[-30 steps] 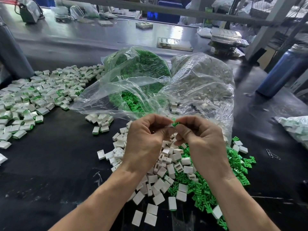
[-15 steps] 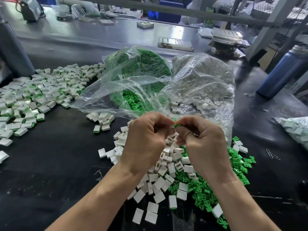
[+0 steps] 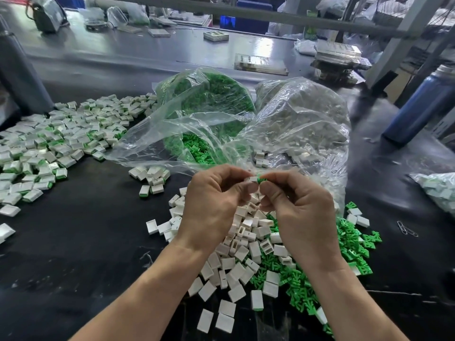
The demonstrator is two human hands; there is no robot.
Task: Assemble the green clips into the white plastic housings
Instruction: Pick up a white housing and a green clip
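Observation:
My left hand (image 3: 213, 205) pinches a white plastic housing (image 3: 252, 179) between thumb and fingers. My right hand (image 3: 299, 212) pinches a green clip (image 3: 261, 180) whose end meets the housing's open side. Both hands are raised over a loose pile of white housings (image 3: 242, 244). Loose green clips (image 3: 295, 281) spread out to the right of that pile. How deep the clip sits in the housing is hidden by my fingers.
Two open clear bags lie behind my hands, one of green clips (image 3: 204, 114), one of white housings (image 3: 305, 124). Several housings with green ends (image 3: 49, 148) cover the black table at left. A blue bottle (image 3: 418, 107) stands at right; paper clips (image 3: 407, 230) lie nearby.
The white housing now shows between my left fingertips beside the green clip. Both hands stayed close together over the pile, lifting slightly.

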